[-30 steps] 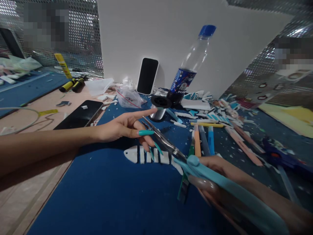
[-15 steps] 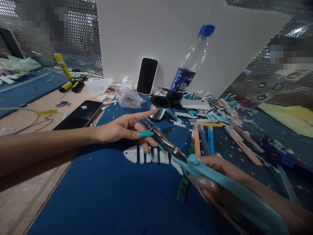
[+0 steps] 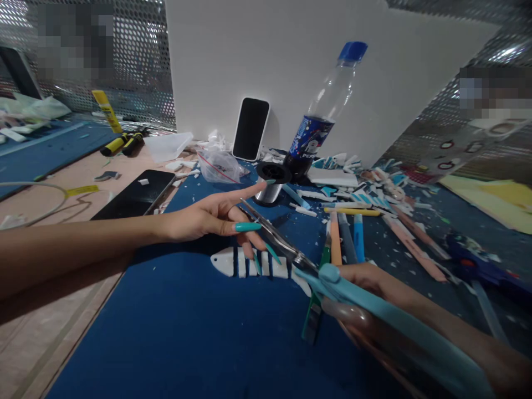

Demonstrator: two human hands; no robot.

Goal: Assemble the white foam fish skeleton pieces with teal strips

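Left hand (image 3: 216, 217): one, centre of the frame, above the mat; forefinger stretched toward the spool (image 3: 274, 175), contact with it not certain; thumb and remaining fingers loosely bent around the plier tips; whether they pinch anything fine cannot be told

Right hand (image 3: 368, 277): one, lower right of the frame; fingers clenched around the handles of the pliers (image 3: 353, 292)

Pliers: long-nosed, pale blue handles, slanting from lower right toward the centre; jaws lying close together, any strand between them too small to make out

Fish pieces (image 3: 223, 261): white, with a head, narrow bars and a tail, laid in a row at the centre of the frame, flat on the blue mat (image 3: 166, 332); gaps between them; bars partly behind the left fingertips; tail beside the pliers

Change noted: plier jaws look nearer together than half a second ago; both hands otherwise almost where they were, fish pieces unmoved; by judgement, the present work is a small squeeze or hold at the tips, with the row itself left alone

Surroundings: green cutter (image 3: 311, 321), right of the tail, partly behind the pliers; markers (image 3: 336, 238), right of centre; bottle (image 3: 311, 136), upper right of centre, leaning; upright phone (image 3: 251, 129), upper centre; small plastic bag (image 3: 218, 166), left of the spool
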